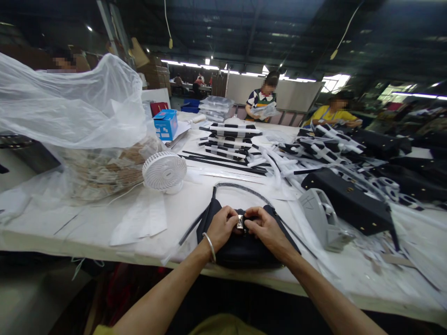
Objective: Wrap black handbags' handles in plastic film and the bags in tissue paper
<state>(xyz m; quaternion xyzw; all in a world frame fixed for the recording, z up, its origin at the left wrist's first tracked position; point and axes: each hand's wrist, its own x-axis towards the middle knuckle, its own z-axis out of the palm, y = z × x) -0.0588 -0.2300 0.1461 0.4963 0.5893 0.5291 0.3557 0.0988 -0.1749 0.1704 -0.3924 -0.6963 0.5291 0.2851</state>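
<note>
A black handbag [240, 251] lies at the table's near edge in front of me, its strap [244, 187] looped out behind it. At the middle of the bag shines a small metal clasp [240, 222]. My left hand [222, 227] pinches at the clasp's left side, thumb and index finger closed; a bangle circles that wrist. From the right, my right hand [265, 229] has its thumb and fingertips closed at the clasp's other side. The fingers partly cover the clasp and the strip around it.
A white fan [165, 171] and a large plastic sack [94, 172] stand left. A grey tape dispenser [323, 218] and another black bag [349, 200] are to the right. Wrapped straps [230, 142] lie beyond. Two co-workers [262, 100] sit or stand across the table.
</note>
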